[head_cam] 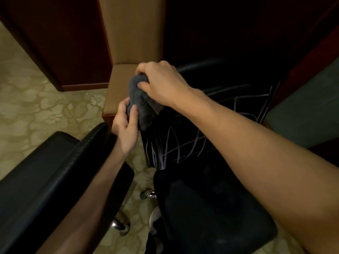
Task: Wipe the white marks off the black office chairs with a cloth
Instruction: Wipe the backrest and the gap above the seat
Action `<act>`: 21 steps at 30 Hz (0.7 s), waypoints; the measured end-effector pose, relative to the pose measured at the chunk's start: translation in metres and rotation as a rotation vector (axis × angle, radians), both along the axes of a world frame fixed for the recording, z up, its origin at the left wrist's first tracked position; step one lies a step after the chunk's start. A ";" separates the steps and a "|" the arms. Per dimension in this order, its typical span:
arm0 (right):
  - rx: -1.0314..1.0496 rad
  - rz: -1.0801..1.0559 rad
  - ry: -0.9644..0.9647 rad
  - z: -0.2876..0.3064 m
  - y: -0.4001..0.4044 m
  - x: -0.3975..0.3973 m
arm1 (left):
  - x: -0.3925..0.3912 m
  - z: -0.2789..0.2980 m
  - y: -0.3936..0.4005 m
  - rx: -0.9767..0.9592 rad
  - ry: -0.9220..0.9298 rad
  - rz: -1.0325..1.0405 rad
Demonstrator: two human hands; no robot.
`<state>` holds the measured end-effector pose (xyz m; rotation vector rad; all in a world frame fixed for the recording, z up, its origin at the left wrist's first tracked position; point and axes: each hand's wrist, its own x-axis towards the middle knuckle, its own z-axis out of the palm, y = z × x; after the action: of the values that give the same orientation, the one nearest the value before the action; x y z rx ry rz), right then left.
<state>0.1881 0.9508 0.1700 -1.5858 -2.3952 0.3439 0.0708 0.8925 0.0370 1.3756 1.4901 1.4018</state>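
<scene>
Cloth [141, 101] bunched, long axis vertical (both hands grip ends): left hand [125, 125], right hand [161, 83].

Probably an office or meeting room: black office chairs [47, 173], a tan upholstered chair [132, 43], dim patterned carpet [36, 107]

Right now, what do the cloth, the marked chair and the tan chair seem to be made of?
Cloth: grey towelling or microfibre, probably; its surface looks fuzzy and matte, and it bunches softly in both hands.
Marked chair: black leather or imitation leather, likely; it is smooth, and the white marks sit on the surface as thin lines.
Tan chair: smooth tan upholstery with a faint sheen; whether fabric or vinyl I cannot tell.
</scene>
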 end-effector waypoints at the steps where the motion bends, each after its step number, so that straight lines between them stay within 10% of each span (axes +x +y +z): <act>1: 0.003 0.010 0.015 0.000 -0.007 -0.001 | -0.001 -0.001 -0.007 0.003 -0.004 -0.004; 11: 0.022 0.155 0.089 -0.003 -0.054 0.002 | -0.013 -0.002 -0.067 -0.057 -0.253 -0.154; 21: 0.210 0.049 0.193 -0.042 -0.083 -0.028 | 0.015 -0.014 -0.062 0.146 -0.010 0.346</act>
<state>0.1598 0.8680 0.1283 -1.3402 -2.2442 0.2341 0.0858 0.8304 0.0227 1.2324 1.7063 1.7572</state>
